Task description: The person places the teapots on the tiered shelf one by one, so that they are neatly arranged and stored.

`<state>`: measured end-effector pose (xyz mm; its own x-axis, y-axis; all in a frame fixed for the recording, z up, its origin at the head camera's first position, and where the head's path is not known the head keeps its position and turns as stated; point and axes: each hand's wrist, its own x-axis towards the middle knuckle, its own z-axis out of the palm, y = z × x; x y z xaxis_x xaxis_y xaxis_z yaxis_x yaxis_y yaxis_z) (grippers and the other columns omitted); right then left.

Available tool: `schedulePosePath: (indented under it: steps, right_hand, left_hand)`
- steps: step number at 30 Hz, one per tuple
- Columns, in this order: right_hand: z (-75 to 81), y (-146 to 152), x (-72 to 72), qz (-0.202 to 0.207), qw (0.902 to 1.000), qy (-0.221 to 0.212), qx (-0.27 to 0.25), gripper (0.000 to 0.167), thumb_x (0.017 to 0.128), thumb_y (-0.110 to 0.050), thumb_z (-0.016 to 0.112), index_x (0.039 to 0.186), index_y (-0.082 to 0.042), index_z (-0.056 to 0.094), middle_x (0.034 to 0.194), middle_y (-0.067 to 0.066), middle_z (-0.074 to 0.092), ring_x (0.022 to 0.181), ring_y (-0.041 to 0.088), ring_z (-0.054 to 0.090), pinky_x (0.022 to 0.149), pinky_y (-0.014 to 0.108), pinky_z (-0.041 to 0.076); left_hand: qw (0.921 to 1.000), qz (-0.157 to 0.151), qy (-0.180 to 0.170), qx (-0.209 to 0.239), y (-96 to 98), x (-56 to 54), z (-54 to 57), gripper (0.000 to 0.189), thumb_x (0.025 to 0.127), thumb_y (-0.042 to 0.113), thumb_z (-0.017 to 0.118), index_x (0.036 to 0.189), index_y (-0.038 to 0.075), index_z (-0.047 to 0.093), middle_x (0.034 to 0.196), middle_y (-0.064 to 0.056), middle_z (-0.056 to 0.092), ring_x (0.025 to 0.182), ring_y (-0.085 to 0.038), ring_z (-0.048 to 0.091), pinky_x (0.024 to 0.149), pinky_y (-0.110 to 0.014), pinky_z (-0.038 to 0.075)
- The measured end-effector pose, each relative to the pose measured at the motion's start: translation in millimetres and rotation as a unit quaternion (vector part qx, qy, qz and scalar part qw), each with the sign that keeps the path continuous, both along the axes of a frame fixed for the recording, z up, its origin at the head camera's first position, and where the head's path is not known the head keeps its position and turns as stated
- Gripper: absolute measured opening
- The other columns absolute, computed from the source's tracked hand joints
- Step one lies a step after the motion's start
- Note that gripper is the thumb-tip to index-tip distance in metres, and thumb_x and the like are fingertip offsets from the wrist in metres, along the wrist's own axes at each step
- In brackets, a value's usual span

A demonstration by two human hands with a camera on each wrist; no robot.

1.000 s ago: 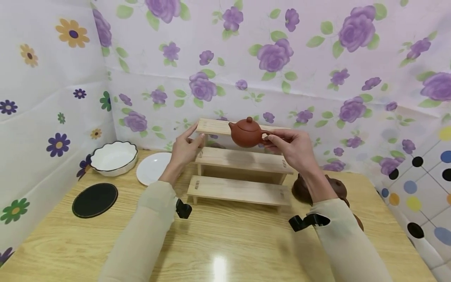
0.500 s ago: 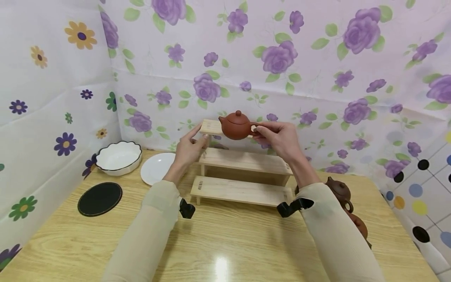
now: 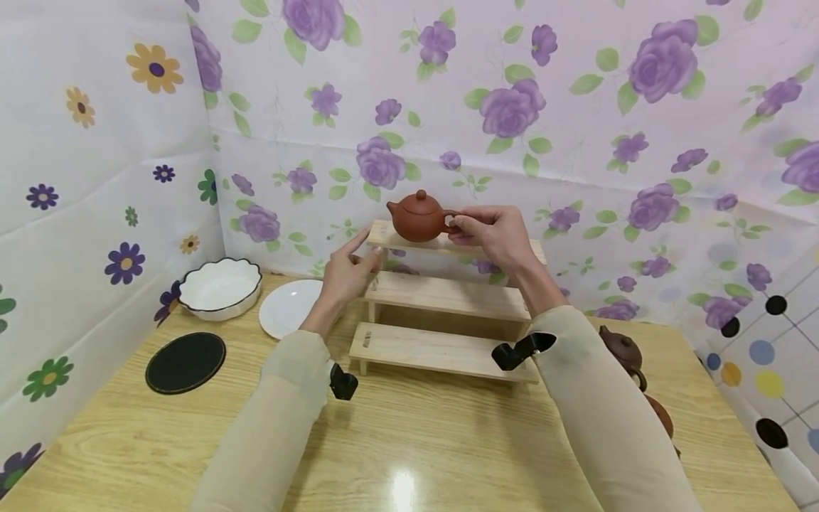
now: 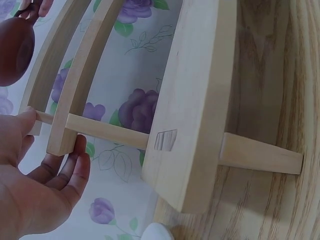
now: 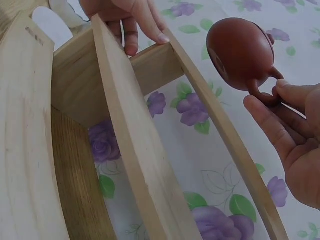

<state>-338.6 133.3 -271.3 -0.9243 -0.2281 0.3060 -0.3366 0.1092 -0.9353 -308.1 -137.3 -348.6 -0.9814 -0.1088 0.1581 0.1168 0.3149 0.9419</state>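
Note:
A reddish-brown clay teapot (image 3: 417,219) is level over the left part of the top tier of a three-tier wooden shelf (image 3: 441,295). My right hand (image 3: 489,235) pinches its handle between thumb and fingers, and the spout points left. In the right wrist view, a gap shows between the teapot's base (image 5: 222,57) and the top board (image 5: 225,135). My left hand (image 3: 345,277) grips the shelf's upper left end. In the left wrist view, its fingertips (image 4: 80,165) curl behind the middle board, and the thumb lies near the top board.
To the left are a white scalloped bowl (image 3: 220,288), a white plate (image 3: 291,307) and a black round mat (image 3: 185,363). A dark brown teapot (image 3: 622,348) and a reddish-brown piece (image 3: 659,416) stand by my right sleeve. Flowered cloth (image 3: 461,128) hangs close behind the shelf.
My right hand has carried the teapot left and slightly upward in the head view, from the top tier's middle toward its left end. The left hand keeps its grip on the shelf.

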Motion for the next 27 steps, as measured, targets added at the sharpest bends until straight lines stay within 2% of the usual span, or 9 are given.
schedulePosePath:
  steps: [6,14,20,27]
  right_hand:
    - [2.3,-9,-6.9,0.005,0.9996,-0.026,-0.010,0.030,0.101,-0.004,0.070,0.124,0.016,0.070,0.096,0.013,0.081,0.081,0.017,0.080,0.079,0.032,0.064]
    - [3.3,-16,-13.1,0.000,0.9974,-0.072,-0.001,0.031,0.102,-0.002,0.069,0.126,0.017,0.069,0.102,0.018,0.081,0.077,0.020,0.080,0.076,0.033,0.064]
    - [4.6,-20,-17.1,0.001,0.9963,-0.085,0.006,0.030,0.101,-0.005,0.070,0.124,0.014,0.071,0.114,0.028,0.077,0.080,0.021,0.081,0.078,0.032,0.064]
    - [3.4,-21,-22.5,0.010,0.9938,-0.110,0.013,0.034,0.103,-0.005,0.068,0.131,0.015,0.067,0.124,0.032,0.072,0.081,0.018,0.080,0.082,0.030,0.063]
  left_hand:
    - [1.0000,-0.001,-0.007,-0.002,-1.4,0.2,0.9,0.058,0.105,0.039,0.066,0.160,0.038,0.046,0.091,-0.008,0.076,0.068,-0.011,0.059,0.057,-0.024,0.044]
    - [1.0000,-0.001,-0.005,-0.007,-1.0,0.8,1.9,0.059,0.105,0.039,0.067,0.160,0.036,0.047,0.093,-0.011,0.077,0.071,-0.011,0.061,0.059,-0.025,0.044]
    - [0.9999,-0.005,-0.005,-0.008,-1.4,0.5,1.3,0.059,0.105,0.039,0.066,0.161,0.037,0.045,0.093,-0.011,0.078,0.062,-0.010,0.056,0.056,-0.024,0.042]
    - [1.0000,-0.006,-0.002,-0.006,-1.9,1.4,1.7,0.059,0.106,0.038,0.065,0.162,0.034,0.045,0.095,-0.013,0.078,0.062,-0.010,0.056,0.055,-0.024,0.042]
